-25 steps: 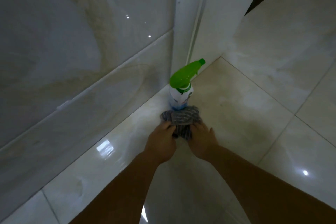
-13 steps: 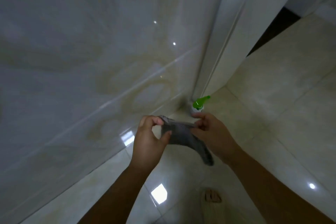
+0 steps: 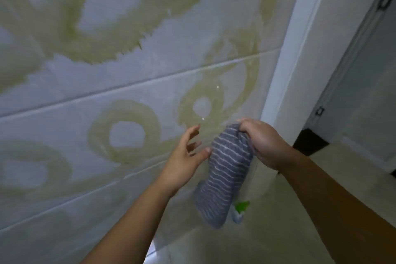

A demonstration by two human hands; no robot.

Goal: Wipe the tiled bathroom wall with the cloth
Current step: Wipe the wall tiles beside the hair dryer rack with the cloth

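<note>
A right hand (image 3: 264, 142) closes its fingers over the top edge of a grey cloth (image 3: 225, 174) with thin pale stripes, bunching that edge in a tight grip; the rest of the cloth hangs down loose from the fist, its lower end rounded and clear of the floor; a left hand (image 3: 185, 157) is beside it with fingers spread and slightly curled, gripping nothing, its thumb tip touching or just short of the cloth's left edge, which of the two cannot be told; both bare forearms reach up from the bottom of the frame. The cloth is held in the air in front of the tiled bathroom wall (image 3: 128, 92), near the corner where the wall meets a pale vertical frame (image 3: 287, 75); whether cloth and tile touch cannot be told. The glossy tiles carry broad yellowish rings and swirls, with grout lines running across them; below the cloth, the green top of a spray bottle (image 3: 241, 208) shows just past its lower right edge, down on the pale floor (image 3: 267, 231).
</note>
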